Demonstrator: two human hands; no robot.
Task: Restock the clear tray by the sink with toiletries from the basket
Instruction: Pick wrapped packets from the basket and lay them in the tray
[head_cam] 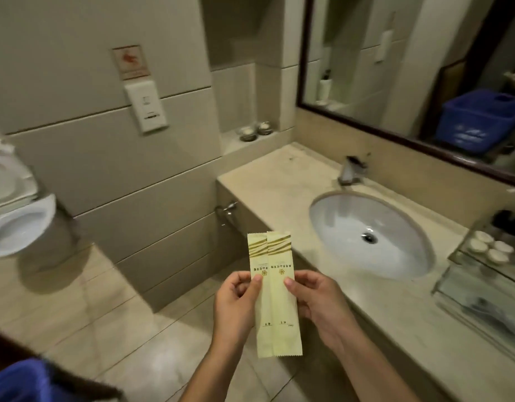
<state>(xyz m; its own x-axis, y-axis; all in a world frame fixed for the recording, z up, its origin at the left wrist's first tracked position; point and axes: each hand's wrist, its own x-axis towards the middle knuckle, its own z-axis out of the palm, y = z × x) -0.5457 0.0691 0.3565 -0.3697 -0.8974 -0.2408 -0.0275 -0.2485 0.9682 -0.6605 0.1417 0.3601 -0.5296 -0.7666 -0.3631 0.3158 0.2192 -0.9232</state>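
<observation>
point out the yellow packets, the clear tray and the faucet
yellow packets (284, 311): head view, middle of the right-hand packet
clear tray (479, 288): head view, its clear near wall
faucet (350, 172): head view, spout body

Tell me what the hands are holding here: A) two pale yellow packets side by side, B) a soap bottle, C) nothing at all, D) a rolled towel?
A: the left hand and the right hand each pinch an edge of the pale yellow packets, held upright side by side in front of the sink counter.
</observation>
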